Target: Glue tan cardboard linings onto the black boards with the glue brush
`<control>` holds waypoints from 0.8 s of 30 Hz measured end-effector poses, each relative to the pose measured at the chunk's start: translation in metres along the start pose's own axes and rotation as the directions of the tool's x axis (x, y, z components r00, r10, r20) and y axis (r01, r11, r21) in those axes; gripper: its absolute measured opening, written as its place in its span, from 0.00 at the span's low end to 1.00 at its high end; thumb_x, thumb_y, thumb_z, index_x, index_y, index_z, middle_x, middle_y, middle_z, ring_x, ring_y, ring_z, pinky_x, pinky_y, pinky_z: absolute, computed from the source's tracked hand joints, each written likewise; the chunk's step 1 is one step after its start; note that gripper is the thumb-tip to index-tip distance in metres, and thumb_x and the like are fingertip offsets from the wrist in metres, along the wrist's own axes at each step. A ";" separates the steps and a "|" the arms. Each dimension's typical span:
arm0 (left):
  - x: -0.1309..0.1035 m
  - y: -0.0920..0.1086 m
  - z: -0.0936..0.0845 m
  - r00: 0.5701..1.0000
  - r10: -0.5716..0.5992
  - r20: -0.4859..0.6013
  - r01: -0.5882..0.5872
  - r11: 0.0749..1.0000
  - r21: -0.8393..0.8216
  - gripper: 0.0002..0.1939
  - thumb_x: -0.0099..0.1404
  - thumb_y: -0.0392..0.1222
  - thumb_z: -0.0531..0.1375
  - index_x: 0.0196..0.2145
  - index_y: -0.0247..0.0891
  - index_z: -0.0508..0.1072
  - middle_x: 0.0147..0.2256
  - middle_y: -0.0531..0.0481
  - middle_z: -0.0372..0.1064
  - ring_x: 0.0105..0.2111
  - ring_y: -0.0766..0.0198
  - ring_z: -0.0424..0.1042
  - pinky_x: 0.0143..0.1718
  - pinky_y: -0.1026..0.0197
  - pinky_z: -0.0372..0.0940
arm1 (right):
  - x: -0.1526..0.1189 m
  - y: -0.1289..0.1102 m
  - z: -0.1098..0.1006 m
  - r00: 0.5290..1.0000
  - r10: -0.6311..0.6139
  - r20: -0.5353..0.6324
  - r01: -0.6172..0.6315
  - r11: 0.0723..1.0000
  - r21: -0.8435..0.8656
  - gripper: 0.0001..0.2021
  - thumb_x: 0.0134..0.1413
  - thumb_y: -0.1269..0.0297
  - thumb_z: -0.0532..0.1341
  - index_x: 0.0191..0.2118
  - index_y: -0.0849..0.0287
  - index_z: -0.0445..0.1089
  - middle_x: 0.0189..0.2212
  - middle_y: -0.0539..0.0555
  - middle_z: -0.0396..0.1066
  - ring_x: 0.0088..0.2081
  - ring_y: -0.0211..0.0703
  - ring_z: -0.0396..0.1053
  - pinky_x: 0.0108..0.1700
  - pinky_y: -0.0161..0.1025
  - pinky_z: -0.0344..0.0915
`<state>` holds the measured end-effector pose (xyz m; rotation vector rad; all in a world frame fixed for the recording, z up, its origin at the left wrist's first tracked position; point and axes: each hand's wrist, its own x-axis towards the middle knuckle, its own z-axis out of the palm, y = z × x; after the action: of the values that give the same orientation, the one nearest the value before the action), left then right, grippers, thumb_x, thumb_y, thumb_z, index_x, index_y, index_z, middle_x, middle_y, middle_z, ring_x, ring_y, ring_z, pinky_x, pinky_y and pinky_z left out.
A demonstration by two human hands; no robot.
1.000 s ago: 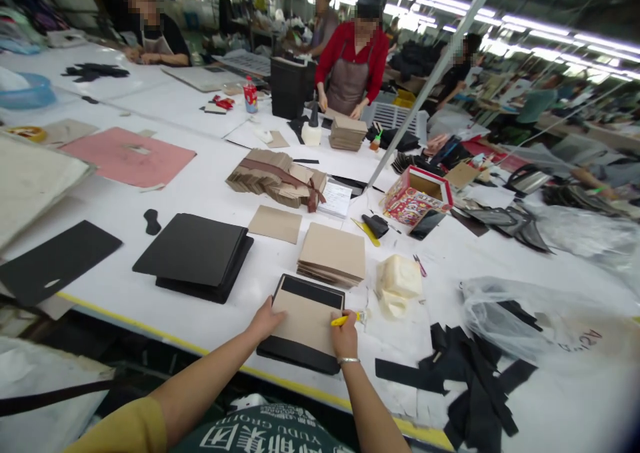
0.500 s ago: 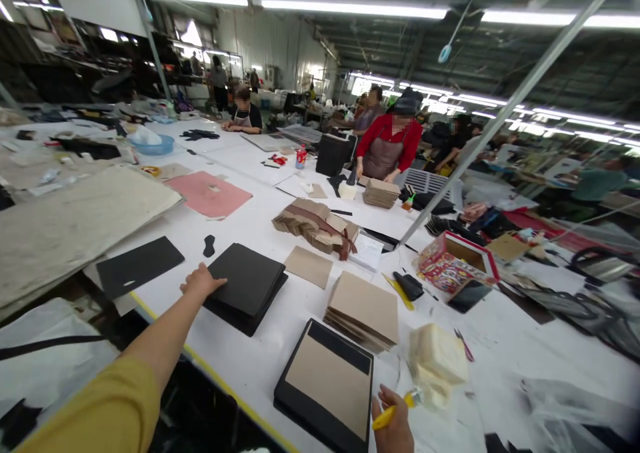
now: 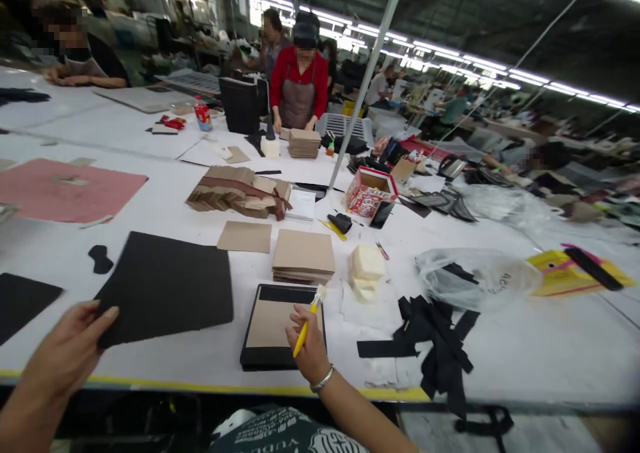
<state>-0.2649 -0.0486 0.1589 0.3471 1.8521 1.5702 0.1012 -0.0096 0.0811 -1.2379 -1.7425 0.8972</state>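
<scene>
Nearest, to the near left of the tan board stack [image 3: 303,252], the left hand [image 3: 75,340] grips the black sheet [image 3: 173,290] by its near left corner, thumb on top; the other fingers are partly hidden at that edge. The sheet spreads rightward and away from the fingertips; whether it touches the table [image 3: 200,372] is unclear. Just on the near side of the stack, the right hand [image 3: 309,343] has its fingers closed around the yellow brush [image 3: 307,330], bristles tilted up and away, over the right part of the black-bordered tan panel [image 3: 267,323].

Right of the stack sits a cream container [image 3: 367,263], with black strips [image 3: 440,346] nearer; left, a loose tan board [image 3: 245,236]. Beyond it lie a tied bundle [image 3: 233,193] and, farther right, a patterned box [image 3: 371,193]. Farthest, a person in red [image 3: 299,83] handles tan pieces.
</scene>
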 end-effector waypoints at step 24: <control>-0.076 -0.181 0.128 0.832 -0.016 0.555 -0.466 0.521 0.715 0.14 0.57 0.54 0.50 0.26 0.41 0.62 0.22 0.54 0.65 0.25 0.61 0.67 0.28 0.62 0.58 | -0.007 0.108 -0.076 0.995 0.080 -0.057 -0.098 0.847 -0.522 0.12 0.56 0.59 0.50 0.42 0.59 0.63 0.30 0.54 0.69 0.31 0.42 0.68 0.34 0.38 0.65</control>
<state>-0.0876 -0.0384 0.0060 1.3680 2.0274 0.4713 0.2135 0.0207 0.0169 -1.6841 -1.9894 0.4461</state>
